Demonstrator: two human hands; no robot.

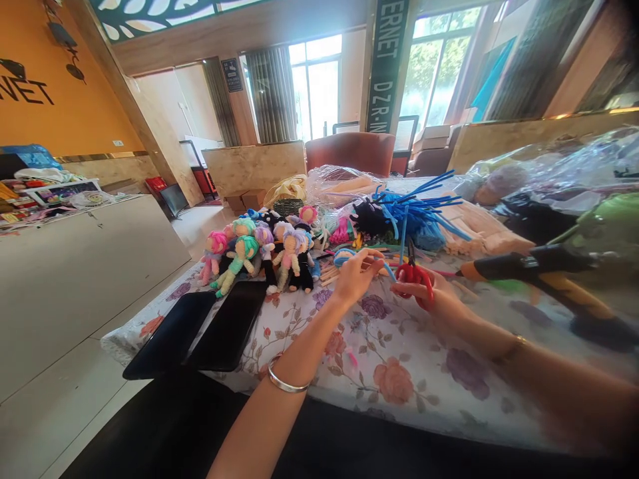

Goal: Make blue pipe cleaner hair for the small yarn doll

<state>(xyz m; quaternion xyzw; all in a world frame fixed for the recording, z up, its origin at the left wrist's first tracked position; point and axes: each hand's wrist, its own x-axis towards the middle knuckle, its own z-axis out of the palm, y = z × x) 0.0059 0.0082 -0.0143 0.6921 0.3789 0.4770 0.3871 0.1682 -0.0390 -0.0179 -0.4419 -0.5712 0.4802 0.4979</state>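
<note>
My left hand point(358, 274) is closed on a blue pipe cleaner point(388, 269), over the flowered tablecloth point(394, 379). One end of the blue strand is coiled beside its fingers, and the other reaches toward my right hand point(432, 293). Red-handled scissors point(415, 283) are gripped in my right hand, with their dark blades pointing up and away. A blue strand stands upright close to the blades. Whether the fingertips of my right hand also touch the blue strand cannot be made out.
Small yarn dolls point(244, 256) crowd the table's left part, behind two black phones or tablets point(232, 326). Bundled blue pipe cleaners point(424, 213) lie behind my hands. A glue gun point(544, 266) is at the right, near plastic bags point(574, 159).
</note>
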